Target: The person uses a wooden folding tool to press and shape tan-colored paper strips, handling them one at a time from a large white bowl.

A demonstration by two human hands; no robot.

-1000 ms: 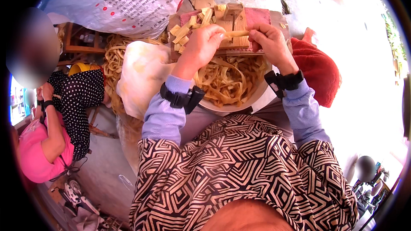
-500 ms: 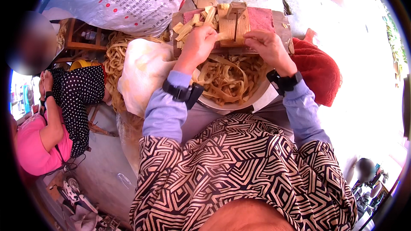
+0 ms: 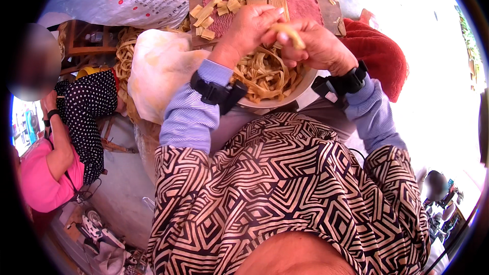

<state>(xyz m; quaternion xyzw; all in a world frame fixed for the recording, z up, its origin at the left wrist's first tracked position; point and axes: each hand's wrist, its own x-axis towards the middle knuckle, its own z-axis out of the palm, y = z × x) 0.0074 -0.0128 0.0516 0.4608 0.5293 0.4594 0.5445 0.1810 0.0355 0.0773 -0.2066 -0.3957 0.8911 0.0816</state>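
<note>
1. Since half a second ago both hands have drawn back from the wooden board (image 3: pixel 305 0) toward the body and now meet over the bowl (image 3: pixel 300 84).
2. Right hand (image 3: pixel 318 46) is closed around a pale tan strip (image 3: pixel 289 33), its end sticking up between thumb and fingers; holding it above the bowl probably lets loose pieces drop in with the rest.
3. Left hand (image 3: pixel 247 28) curls narrowly against the same strip from the other side, fingertips touching it, seemingly to steady or peel it.
4. Long tan strips (image 3: pixel 265 74) fill the bowl in the lap, just below both hands.
5. Short cut pieces (image 3: pixel 214 12) lie scattered on the board's red surface, beyond the hands.
6. A white sack (image 3: pixel 163 71) leans beside the left forearm; a red cloth (image 3: pixel 379 53) lies by the right wrist.
7. Another person in a dotted top (image 3: pixel 84 112) sits at the left.
</note>
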